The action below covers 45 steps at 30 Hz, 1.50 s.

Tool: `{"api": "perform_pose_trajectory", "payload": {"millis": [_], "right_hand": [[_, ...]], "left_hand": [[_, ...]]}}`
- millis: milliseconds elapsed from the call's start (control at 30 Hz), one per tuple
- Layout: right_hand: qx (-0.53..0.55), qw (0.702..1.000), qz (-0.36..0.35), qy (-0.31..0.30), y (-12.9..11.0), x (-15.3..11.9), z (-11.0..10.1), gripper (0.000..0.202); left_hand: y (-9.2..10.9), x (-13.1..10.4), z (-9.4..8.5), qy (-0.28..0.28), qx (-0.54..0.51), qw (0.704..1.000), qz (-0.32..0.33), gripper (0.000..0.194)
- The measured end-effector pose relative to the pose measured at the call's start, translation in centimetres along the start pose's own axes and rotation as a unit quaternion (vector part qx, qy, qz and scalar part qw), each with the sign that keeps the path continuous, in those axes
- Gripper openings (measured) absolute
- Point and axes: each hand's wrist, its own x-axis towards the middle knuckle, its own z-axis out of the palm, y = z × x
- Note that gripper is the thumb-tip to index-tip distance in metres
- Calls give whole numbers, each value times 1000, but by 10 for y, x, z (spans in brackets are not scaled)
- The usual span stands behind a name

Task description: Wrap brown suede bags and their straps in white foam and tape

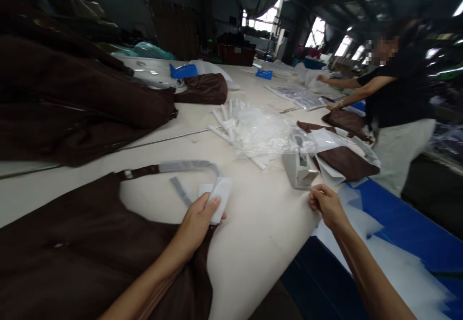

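Observation:
My left hand [204,211] is closed round a folded piece of white foam sheet [223,190], which lies around the strap [188,166] of a dark brown bag [72,247]. Grey-white wrapping covers much of that strap, and a loose strip of it hangs beside my fingers. To the right, my right hand [323,202] is closed in a pinch at the table edge, just below a tape dispenser [302,170]. Whatever lies between its fingertips is too small to make out.
Clear plastic bags [262,129] and white tubes [220,120] lie mid-table [249,243]. More brown bags [206,88] sit at left and back. White sheets [401,267] rest on a blue surface [408,223] at right. A person [398,84] works across at the right.

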Motion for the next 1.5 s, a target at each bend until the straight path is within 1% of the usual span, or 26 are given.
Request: {"api": "perform_pose_trajectory", "payload": {"millis": [67, 100, 133, 200, 267, 333, 367, 433, 467, 533, 567, 633, 733, 833, 1000, 1133, 1233, 1367, 1500], "right_hand": [[-5, 1000, 8, 2, 6, -2, -5, 43], [-4, 1000, 10, -13, 7, -6, -6, 41], [3, 999, 10, -40, 6, -13, -5, 39], [37, 990, 6, -134, -2, -32, 6, 31], [87, 963, -3, -255, -16, -54, 30, 26], [119, 925, -12, -361, -30, -71, 63, 26], [118, 906, -14, -406, -35, -76, 81, 27], [80, 878, -11, -473, -37, -78, 115, 31], [49, 869, -7, -493, -34, -77, 129, 34], [-5, 860, 2, -510, -24, -71, 151, 39], [-21, 860, 6, -509, -18, -68, 157, 41], [-34, 864, 15, -501, -8, -63, 164, 44], [-30, 865, 24, -499, -1, -59, 165, 45], [-19, 857, 26, -515, 1, -57, 164, 42], [-14, 850, 18, -526, 3, -55, 163, 40], [-10, 841, 23, -540, 6, -50, 158, 38], [3, 830, 34, -557, 8, -47, 158, 32], [30, 825, 53, -562, 14, -47, 169, 32], [51, 825, 63, -559, 21, -51, 182, 38]], "left_hand": [[-1, -1, 2, -3, -24, 1000, 5, 46], [-3, -1, 2, -7, -34, 999, 7, 44], [-4, -1, 2, -11, -41, 999, 8, 42], [-6, -2, 3, -16, -44, 999, 6, 39], [-6, -3, 3, -19, -40, 999, 5, 37], [-5, -4, 2, -20, -42, 999, 5, 36], [-4, -5, 2, -22, -45, 999, 7, 36], [-3, -6, 2, -27, -47, 998, 15, 36], [-3, -6, 1, -30, -46, 998, 18, 37], [-4, -6, 0, -38, -43, 998, 23, 38], [-5, -5, 0, -42, -43, 998, 24, 38], [-8, -5, -1, -49, -48, 997, 27, 38], [-10, -6, -2, -54, -61, 996, 29, 39], [-6, -9, -1, -47, -67, 996, 27, 40], [-1, -12, 1, -40, -38, 998, 32, 45], [-6, -10, 1, -35, -42, 998, 18, 41], [-8, -10, -1, -26, -76, 997, 0, 42], [-3, -13, -4, -29, -135, 990, -24, 40], [-1, -12, -4, -28, -146, 988, -37, 38]]}}
